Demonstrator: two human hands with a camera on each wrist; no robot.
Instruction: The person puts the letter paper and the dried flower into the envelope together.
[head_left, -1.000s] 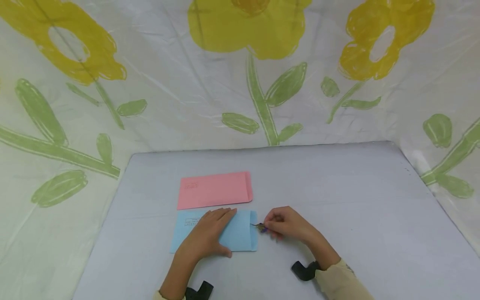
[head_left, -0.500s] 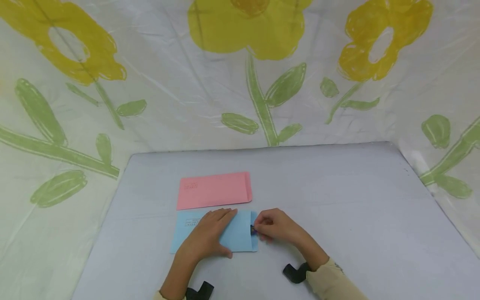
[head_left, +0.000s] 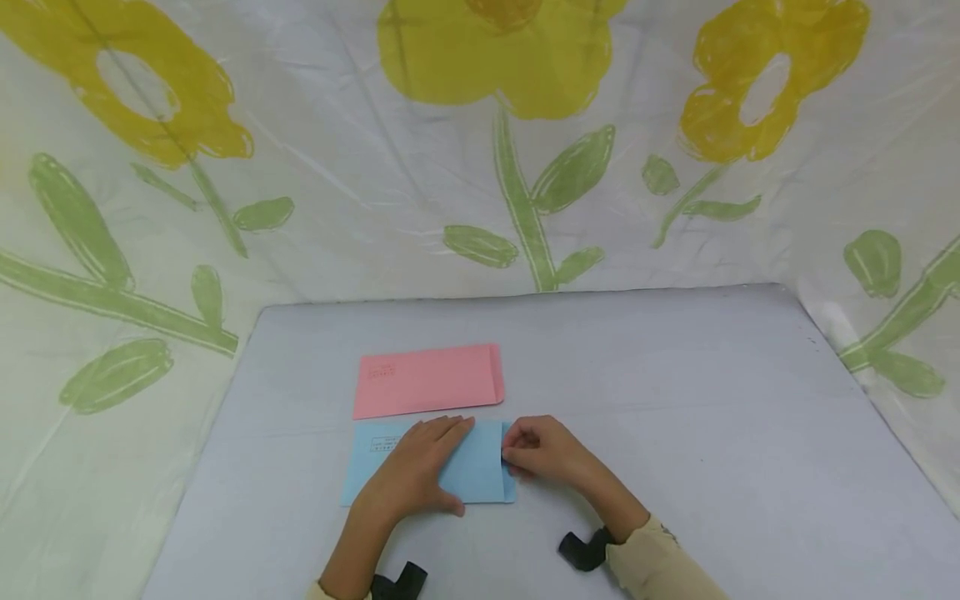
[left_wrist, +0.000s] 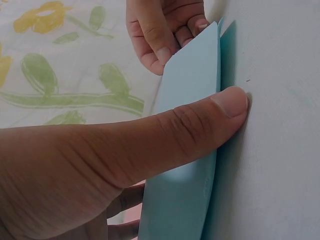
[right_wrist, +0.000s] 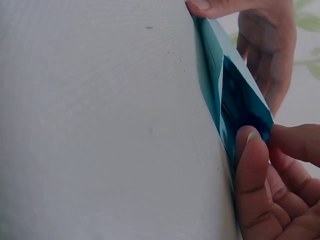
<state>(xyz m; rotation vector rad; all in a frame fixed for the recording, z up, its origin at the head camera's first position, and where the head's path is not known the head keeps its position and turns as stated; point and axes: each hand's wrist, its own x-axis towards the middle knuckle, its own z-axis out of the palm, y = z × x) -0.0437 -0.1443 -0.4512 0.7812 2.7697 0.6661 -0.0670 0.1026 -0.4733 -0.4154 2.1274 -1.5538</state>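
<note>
A light blue envelope [head_left: 476, 471] lies on the table with its mouth to the right. My left hand [head_left: 412, 471] rests flat across it, fingers extended, the thumb over its near edge. At the mouth, my right hand [head_left: 549, 450] has thumb and forefinger together, tips just inside. The right wrist view shows the mouth gaping and a small dark dried flower [right_wrist: 261, 125] inside, against those fingertips. Most of the flower is hidden by the envelope and fingers, and its stem is out of sight.
A pink envelope [head_left: 427, 383] lies just beyond the blue one, its flap end to the right. The grey-white table [head_left: 712, 433] extends to both sides. Behind it hangs a white sheet [head_left: 337, 167] painted with yellow flowers. A black wrist mount [head_left: 585, 550] sits on the right forearm.
My right hand has moved left to the blue envelope's mouth, carrying the dried flower, stem first, inside. The flower no longer shows in the head view. The left hand has stayed put.
</note>
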